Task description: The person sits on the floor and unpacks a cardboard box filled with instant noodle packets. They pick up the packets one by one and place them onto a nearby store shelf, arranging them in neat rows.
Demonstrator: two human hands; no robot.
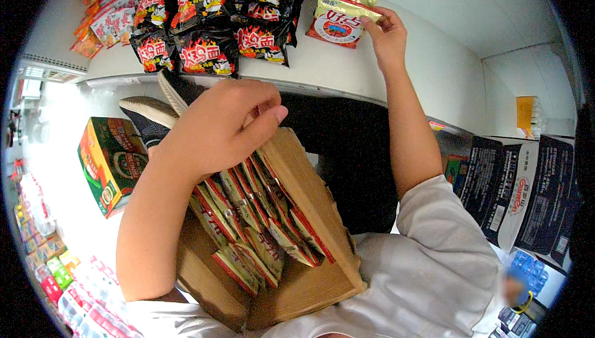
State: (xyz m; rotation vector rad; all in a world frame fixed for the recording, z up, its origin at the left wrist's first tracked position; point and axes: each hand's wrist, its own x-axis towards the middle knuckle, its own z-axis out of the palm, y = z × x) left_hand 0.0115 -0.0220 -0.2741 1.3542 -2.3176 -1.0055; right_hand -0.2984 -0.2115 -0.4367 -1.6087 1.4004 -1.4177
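On the white shelf, my right hand (386, 35) pinches the right edge of the front snack packet (338, 24), yellow and red, in a row of similar packets. My left hand (232, 124) is over the upper end of an open cardboard box (320, 207), its fingers curled and the thumb near them; its palm side is hidden. In the box on my lap, several yellow and red packets (260, 226) stand on edge. Black noodle packets (200, 52) lie in rows on the shelf, left of the yellow ones.
The shelf's front edge (325, 92) runs across before me. Orange and white packets (111, 21) are at its far left. A green carton (116, 161) stands on the floor at left, black cartons (530, 198) at right. A person (515, 287) is at the lower right.
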